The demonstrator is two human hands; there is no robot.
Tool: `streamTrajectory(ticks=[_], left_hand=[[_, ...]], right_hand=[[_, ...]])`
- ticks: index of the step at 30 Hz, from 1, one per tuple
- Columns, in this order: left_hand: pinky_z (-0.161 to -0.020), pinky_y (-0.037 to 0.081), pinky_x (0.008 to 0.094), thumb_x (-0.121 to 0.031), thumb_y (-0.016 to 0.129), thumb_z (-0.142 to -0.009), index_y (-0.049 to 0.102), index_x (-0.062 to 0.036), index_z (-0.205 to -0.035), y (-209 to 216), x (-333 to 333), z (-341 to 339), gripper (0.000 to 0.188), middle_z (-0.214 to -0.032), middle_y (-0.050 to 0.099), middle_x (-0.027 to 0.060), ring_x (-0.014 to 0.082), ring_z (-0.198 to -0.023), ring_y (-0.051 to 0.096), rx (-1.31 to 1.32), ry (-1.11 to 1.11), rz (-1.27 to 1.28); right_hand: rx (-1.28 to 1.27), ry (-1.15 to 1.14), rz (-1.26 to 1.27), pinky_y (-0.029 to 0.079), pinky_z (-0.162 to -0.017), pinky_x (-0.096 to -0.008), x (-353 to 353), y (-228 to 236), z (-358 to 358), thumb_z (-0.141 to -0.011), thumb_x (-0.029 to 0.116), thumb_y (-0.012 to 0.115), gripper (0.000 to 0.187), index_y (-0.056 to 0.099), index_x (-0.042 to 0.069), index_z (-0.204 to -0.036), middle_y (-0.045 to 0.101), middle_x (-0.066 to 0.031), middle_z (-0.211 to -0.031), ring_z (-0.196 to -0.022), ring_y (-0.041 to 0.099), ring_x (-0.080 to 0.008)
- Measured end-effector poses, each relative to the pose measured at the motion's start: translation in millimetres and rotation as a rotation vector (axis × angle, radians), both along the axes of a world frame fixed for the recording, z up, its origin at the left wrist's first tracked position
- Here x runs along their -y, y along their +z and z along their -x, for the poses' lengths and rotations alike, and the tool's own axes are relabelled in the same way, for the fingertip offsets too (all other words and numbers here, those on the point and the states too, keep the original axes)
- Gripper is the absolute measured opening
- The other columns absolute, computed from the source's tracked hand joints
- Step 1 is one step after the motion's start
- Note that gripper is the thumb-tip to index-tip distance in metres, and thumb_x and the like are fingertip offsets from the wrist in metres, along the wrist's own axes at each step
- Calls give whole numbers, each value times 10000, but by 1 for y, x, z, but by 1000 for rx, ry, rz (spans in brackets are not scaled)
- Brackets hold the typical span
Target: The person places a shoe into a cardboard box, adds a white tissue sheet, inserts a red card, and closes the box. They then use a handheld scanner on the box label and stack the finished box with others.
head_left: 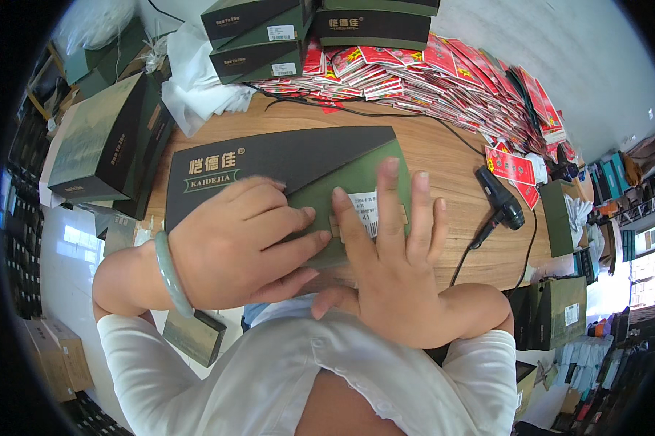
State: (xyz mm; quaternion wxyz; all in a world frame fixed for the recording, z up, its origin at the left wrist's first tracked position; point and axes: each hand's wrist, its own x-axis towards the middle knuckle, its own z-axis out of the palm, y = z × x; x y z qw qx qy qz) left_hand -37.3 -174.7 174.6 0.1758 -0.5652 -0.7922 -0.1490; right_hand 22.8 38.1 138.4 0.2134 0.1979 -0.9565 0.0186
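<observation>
A dark grey and green shoebox (269, 156) lies flat on the wooden table in front of me. My right hand (400, 261) is spread over its near side, fingers stretched out and apart. Its fingers partly cover a white barcode label (367, 207) on the green part; bits of a tan strip show at either side of the label. My left hand (233, 240), with a pale green bangle (171, 272) at the wrist, rests over the box's left part. Its fingers are loosely bent and apart, pointing toward the label, and nothing shows in them.
Stacked shoeboxes stand at the left (102, 138) and at the back (258, 43). Behind the box spreads a large heap of red cards (429, 76). A black hair dryer (500, 200) lies at the right, with its cord trailing. White tissue paper (204, 73) sits back left.
</observation>
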Motion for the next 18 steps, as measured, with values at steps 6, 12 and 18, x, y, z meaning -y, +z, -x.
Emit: streamTrajectory(ticks=[6, 12, 18], left_hand=[[-862, 496, 395, -188, 764, -699, 688, -36, -1013, -1, -2, -6, 357, -987, 605, 87, 254, -854, 555, 67, -5, -35], [-847, 489, 395, -178, 763, -693, 661, -36, -1025, 0, -4, -6, 375, -989, 588, 96, 265, -863, 553, 61, -5, -33], [-757, 460, 376, -116, 749, -694, 578, -39, -950, 2, -4, 0, 318, -913, 536, 108, 293, -819, 530, 157, 28, -69]], right_hand=[[33, -154, 46, 151, -1066, -682, -24, 0, -2, -644, 772, 565, 1020, 457, 131, -1429, 174, -313, -1546, -1400, 146, -537], [41, -128, 5, 135, -1061, -692, -51, -6, -5, -628, 700, 665, 1053, 391, 132, -1471, 92, -348, -1546, -1404, 83, -563], [5, 49, 92, 136, -1089, -662, -62, 21, 13, -633, 708, 642, 1109, 353, 42, -1471, 146, -342, -1536, -1397, 139, -548]])
